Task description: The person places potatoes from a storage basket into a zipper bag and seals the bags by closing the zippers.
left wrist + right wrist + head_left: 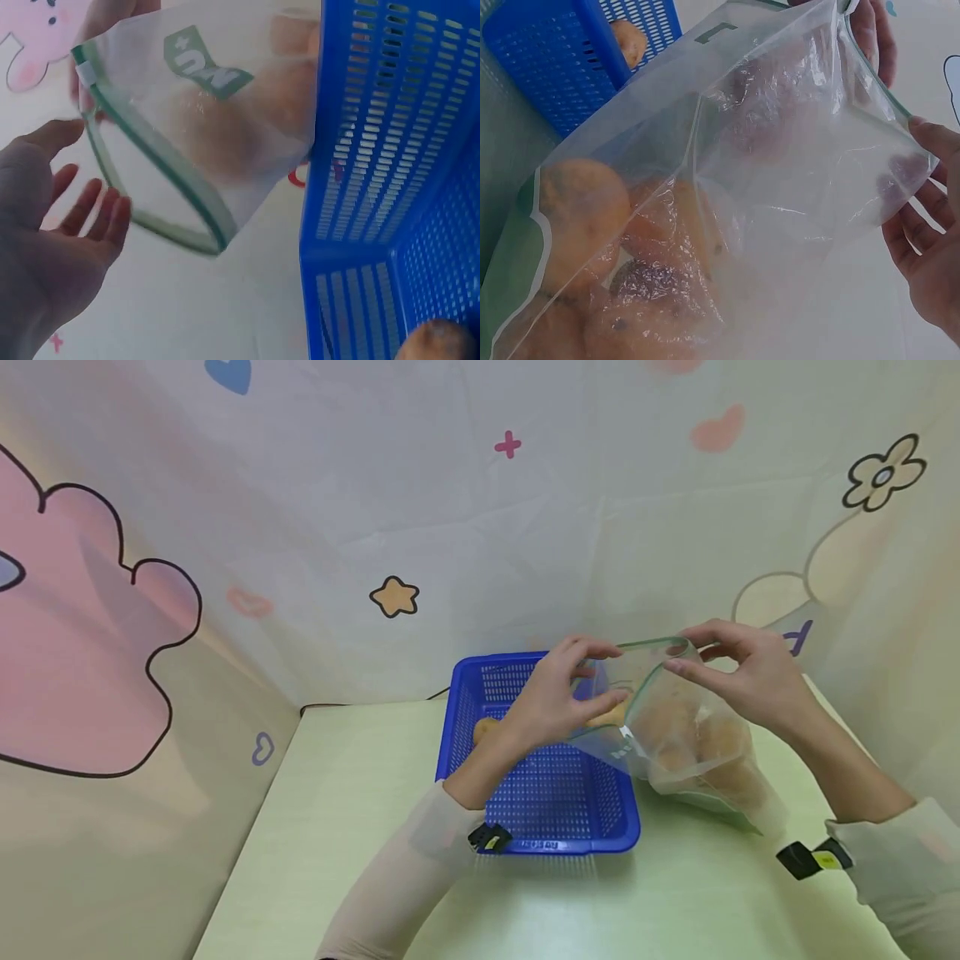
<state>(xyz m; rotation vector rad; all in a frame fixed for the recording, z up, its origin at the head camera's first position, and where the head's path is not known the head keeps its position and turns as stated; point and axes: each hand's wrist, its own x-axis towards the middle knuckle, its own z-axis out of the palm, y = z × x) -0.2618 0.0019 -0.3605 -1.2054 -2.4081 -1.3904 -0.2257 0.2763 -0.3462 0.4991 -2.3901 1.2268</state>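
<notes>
A clear zip bag (675, 752) with a green-edged mouth leans over the right side of a blue basket (633, 827). Several potatoes (585, 210) lie in its lower part, seen through the plastic. My right hand (757, 677) pinches the bag's rim between thumb and fingers, and in the right wrist view the mouth stands spread. My left hand (547, 697) is at the opposite side of the mouth, thumb apart from its fingers; the left wrist view shows these fingers (112, 217) loosely bent beside the green rim, gripping nothing. One potato (486, 729) sits inside the basket, partly behind my left wrist.
The basket stands on a pale green table (337, 793) near its back edge. Behind it hangs a patterned cloth (435, 510), which also covers the left side. A dark cord (326, 705) runs along the table's back edge.
</notes>
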